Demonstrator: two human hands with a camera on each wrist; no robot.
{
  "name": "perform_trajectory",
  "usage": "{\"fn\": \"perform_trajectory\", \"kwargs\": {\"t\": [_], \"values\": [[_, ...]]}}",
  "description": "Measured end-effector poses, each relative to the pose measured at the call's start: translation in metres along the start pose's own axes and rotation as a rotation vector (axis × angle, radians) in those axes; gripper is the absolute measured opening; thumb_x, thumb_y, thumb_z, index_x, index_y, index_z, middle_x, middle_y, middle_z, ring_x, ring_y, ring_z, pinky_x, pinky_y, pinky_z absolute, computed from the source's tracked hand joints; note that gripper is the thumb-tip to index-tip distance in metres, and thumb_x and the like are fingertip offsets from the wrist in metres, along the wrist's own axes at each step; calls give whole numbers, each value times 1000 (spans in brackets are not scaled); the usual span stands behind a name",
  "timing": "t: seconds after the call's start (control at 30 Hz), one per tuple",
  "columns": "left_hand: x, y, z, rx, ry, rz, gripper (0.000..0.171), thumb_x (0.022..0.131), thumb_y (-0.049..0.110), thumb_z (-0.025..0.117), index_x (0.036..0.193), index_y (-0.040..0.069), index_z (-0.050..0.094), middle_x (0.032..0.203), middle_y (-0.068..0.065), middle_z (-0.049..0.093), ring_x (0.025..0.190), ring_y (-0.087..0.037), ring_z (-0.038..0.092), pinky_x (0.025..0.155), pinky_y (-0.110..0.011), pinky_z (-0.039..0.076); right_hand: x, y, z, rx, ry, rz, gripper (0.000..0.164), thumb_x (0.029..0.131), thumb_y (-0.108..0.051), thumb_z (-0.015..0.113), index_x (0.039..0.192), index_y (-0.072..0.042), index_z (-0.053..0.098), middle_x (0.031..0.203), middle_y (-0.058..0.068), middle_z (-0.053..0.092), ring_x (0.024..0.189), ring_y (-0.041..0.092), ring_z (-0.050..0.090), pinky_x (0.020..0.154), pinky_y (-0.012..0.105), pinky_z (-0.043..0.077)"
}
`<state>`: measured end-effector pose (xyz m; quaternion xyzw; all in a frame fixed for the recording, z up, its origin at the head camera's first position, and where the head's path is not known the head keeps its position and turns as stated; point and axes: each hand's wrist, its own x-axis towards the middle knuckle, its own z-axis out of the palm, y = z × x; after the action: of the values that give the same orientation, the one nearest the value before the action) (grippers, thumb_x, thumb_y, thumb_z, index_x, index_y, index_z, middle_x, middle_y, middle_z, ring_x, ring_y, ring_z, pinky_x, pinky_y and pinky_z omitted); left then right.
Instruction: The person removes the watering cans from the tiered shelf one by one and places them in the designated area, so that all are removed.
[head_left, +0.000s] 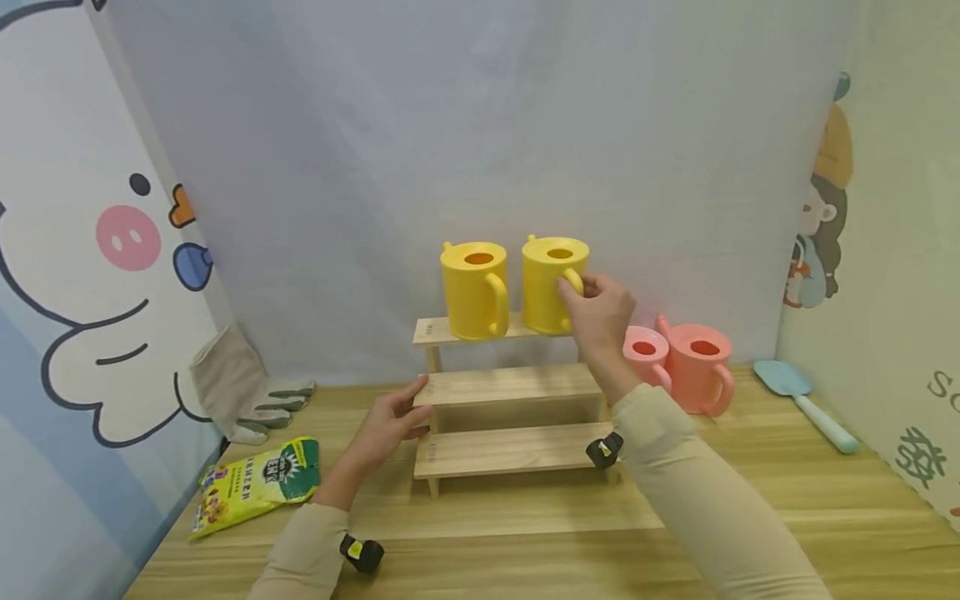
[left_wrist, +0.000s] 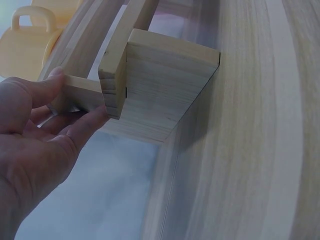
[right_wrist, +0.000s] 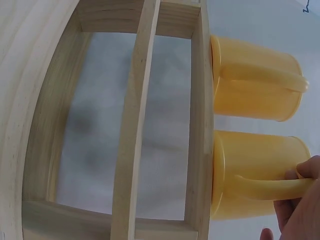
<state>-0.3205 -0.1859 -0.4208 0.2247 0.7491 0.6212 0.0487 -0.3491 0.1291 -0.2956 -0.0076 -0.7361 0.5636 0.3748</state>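
Observation:
A three-tier wooden stand (head_left: 517, 450) sits on the table. Two yellow watering cans stand upright on its top tier, their handles facing forward. My right hand (head_left: 602, 312) grips the handle of the right-hand yellow watering can (head_left: 546, 287). In the right wrist view, that can's base (right_wrist: 220, 175) meets the top board. The left-hand yellow watering can (head_left: 468, 292) stands beside it, apart from both hands. With thumb and fingers, my left hand (head_left: 386, 425) holds the left end of the stand at the middle tier. Part of that grip shows in the left wrist view, where the hand (left_wrist: 45, 130) meets the board's end.
Right of the stand are a light pink watering can (head_left: 645, 354) and a darker pink watering can (head_left: 693, 387). Farther right lies a pale blue trowel (head_left: 813, 404). On the left are a yellow-green packet (head_left: 258, 483) and work gloves (head_left: 236, 387) by the wall.

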Motion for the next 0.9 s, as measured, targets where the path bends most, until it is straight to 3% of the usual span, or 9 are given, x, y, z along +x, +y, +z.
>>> {"fn": "perform_trajectory", "kwargs": {"t": [0.2, 0.33, 0.63, 0.9], "values": [[0, 1, 0, -3, -1, -3, 64, 104, 7, 56, 158, 1, 23, 149, -30, 35, 135, -43, 41, 100, -49, 50, -1, 0, 0, 35, 41, 2, 33, 89, -26, 79, 109, 0, 78, 99, 16, 75, 85, 25, 72, 78, 38, 62], [0, 1, 0, -4, -3, 5, 64, 103, 7, 56, 158, 1, 23, 159, -26, 25, 136, -43, 40, 100, -50, 49, -1, 3, 0, 40, 80, 2, 33, 88, -27, 81, 111, -5, 78, 100, 13, 76, 85, 22, 72, 78, 34, 62], [1, 1, -1, -3, -1, 7, 64, 103, 8, 57, 158, 1, 24, 158, -26, 27, 135, -43, 42, 99, -47, 50, 0, 4, -4, 72, 83, -1, 36, 85, -31, 82, 111, -6, 79, 97, 12, 76, 82, 21, 71, 72, 29, 62], [1, -1, -2, -18, -3, 0, 64, 103, 7, 57, 158, 2, 24, 159, -25, 25, 136, -43, 41, 100, -47, 50, -6, -3, -15, 154, 114, 78, 26, 85, -23, 80, 104, -6, 81, 94, 11, 76, 80, 17, 71, 72, 27, 61]]}}
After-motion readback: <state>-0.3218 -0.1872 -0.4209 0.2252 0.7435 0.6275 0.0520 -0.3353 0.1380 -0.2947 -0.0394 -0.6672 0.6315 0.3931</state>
